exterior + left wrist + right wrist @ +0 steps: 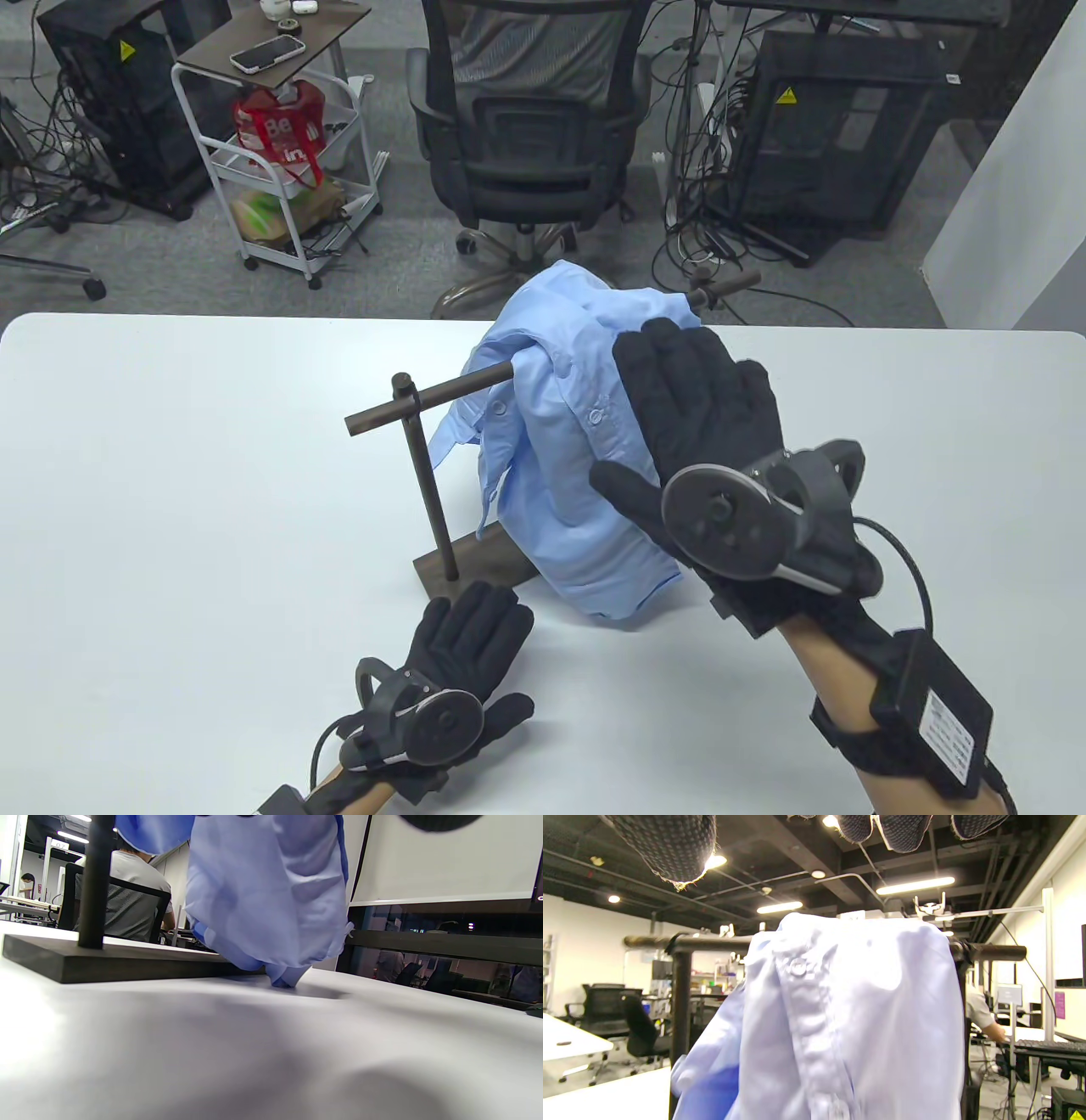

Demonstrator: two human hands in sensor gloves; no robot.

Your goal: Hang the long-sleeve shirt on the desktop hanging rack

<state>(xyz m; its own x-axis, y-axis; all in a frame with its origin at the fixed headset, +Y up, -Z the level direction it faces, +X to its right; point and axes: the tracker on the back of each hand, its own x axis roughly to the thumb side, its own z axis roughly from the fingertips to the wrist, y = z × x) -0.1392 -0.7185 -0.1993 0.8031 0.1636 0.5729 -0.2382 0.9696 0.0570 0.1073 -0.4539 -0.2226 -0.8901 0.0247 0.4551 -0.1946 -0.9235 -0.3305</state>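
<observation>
A light blue long-sleeve shirt (pixel 560 441) is draped over the horizontal bar of a dark wooden desktop rack (pixel 428 492); its hem touches the table. It also shows in the left wrist view (pixel 267 891) and the right wrist view (pixel 840 1018). My right hand (pixel 687 407) is raised in front of the shirt near the bar, fingers spread and open, holding nothing. Its fingertips (pixel 670 840) hang above the shirt in the right wrist view. My left hand (pixel 462 645) rests flat and open on the table just in front of the rack's base (pixel 106 961).
The white table (pixel 170 509) spreads left and right of the rack. An office chair (pixel 530 119) and a wheeled cart (pixel 280 153) stand beyond the far edge. Computer towers and cables lie on the floor behind.
</observation>
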